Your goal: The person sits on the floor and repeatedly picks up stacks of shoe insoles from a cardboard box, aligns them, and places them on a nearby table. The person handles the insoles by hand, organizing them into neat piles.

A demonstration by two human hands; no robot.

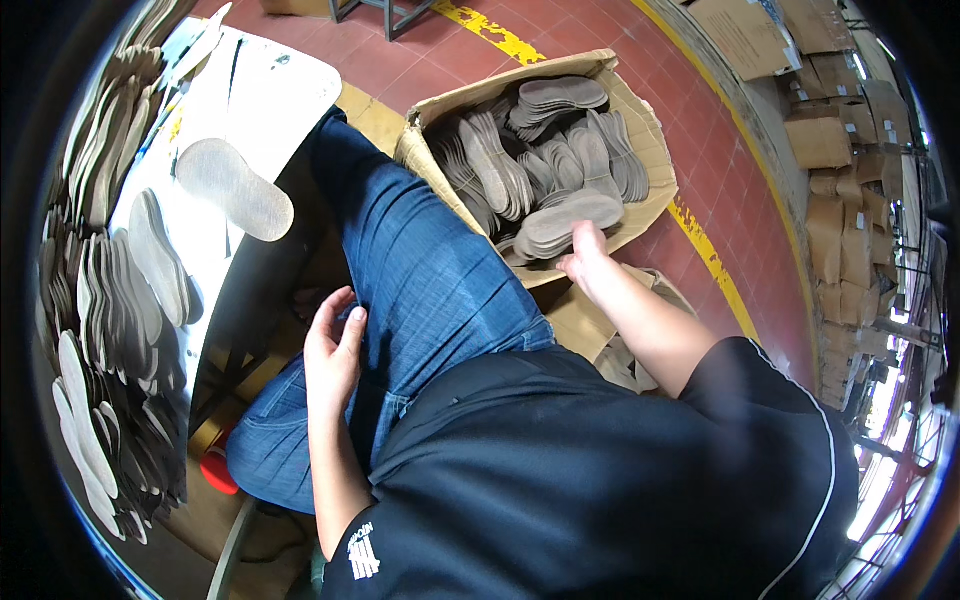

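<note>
A cardboard box (657, 170) full of bundled grey shoe insoles stands on the floor ahead and to my right. At its near edge my right hand (590, 250) is closed on the end of a stack of insoles (560, 224), thumb low and fingers on top; part of the grip is hidden. My left hand (332, 348) hangs in the gap between my leg and the white table, with fingers apart and nothing in them. On the table (285, 95) lies a single grey insole (235, 190), and a small stack of insoles (158, 255) sits nearer to me.
Many rows of insoles (100, 290) cover the table's left side. Below the box is another open carton (590, 325). Cardboard boxes (825, 140) are piled along the far right, beyond a yellow floor line (715, 255). A red object (217, 470) shows under the table.
</note>
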